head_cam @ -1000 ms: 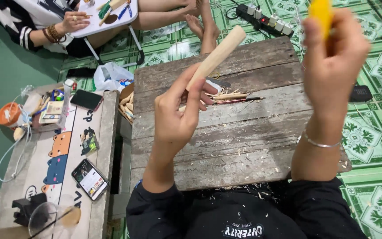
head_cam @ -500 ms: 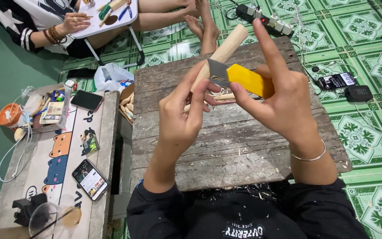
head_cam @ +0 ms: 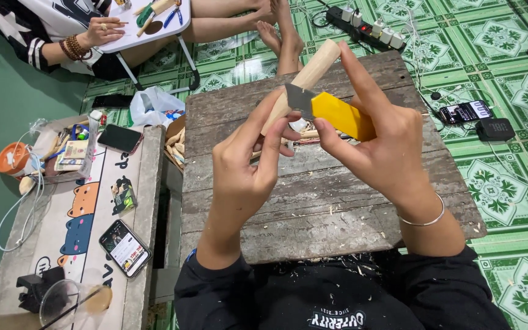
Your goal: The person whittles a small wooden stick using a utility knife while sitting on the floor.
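Worktop [head_cam: 337,214]: weathered grey plank top, under both hands, shavings scattered on it. Green patterned floor tiles [head_cam: 508,183] to the right of the right hand.

Side bench [head_cam: 74,226] left of the left hand, cartoon cat mat on it. It carries two phones: one lit [head_cam: 124,247] near the front, one dark [head_cam: 120,139] further back. Orange cup [head_cam: 12,159] at its far left edge, clear plastic cup [head_cam: 71,305] at the near corner.

Another person's hand [head_cam: 102,30] at top left, well apart, resting on a small white folding table [head_cam: 154,27]. Bare feet [head_cam: 279,33] just beyond the worktop's far edge. Power strip [head_cam: 365,24] on the floor beyond the right hand; a phone [head_cam: 465,112] and small black box [head_cam: 495,129] on the floor to its right.

Left hand [head_cam: 245,162]: closed around the lower end of the wooden stick [head_cam: 310,73], thumb and forefinger extended up along it. Stick tilts up and away, held above the worktop.

Right hand [head_cam: 380,143]: gripping the yellow utility knife [head_cam: 337,113], forefinger stretched out to the stick's top. Blade [head_cam: 299,98] lies against the stick, just right of the left fingertips. Silver bangle [head_cam: 426,217] on the right wrist.

Pile of thin wood pieces [head_cam: 304,131] on the worktop directly behind the hands.
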